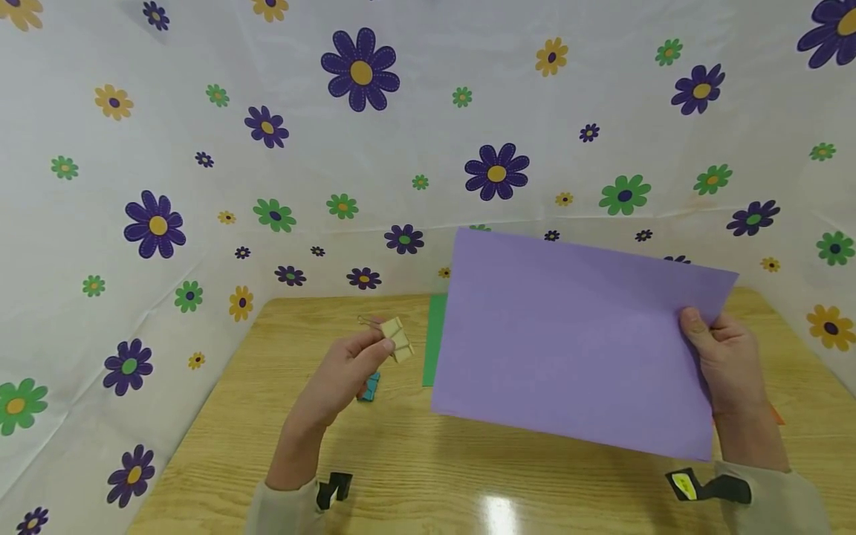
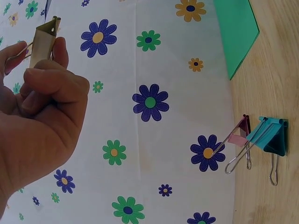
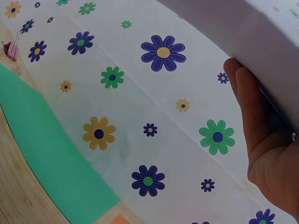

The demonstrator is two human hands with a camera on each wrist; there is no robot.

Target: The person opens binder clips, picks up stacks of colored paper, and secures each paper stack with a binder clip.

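Between thumb and fingers my left hand pinches a pale yellow binder clip, raised above the table; its wire handle shows in the left wrist view. My right hand grips the right edge of a purple sheet of paper, thumb in front and fingers behind. The sheet is tilted and held up over the table, its left edge a short way right of the yellow clip. Below the left hand lies a teal binder clip, with a pink binder clip beside it in the left wrist view.
A green sheet lies on the wooden table, mostly hidden behind the purple one. An orange corner peeks out near the right wrist. A white flowered cloth hangs at the back and sides.
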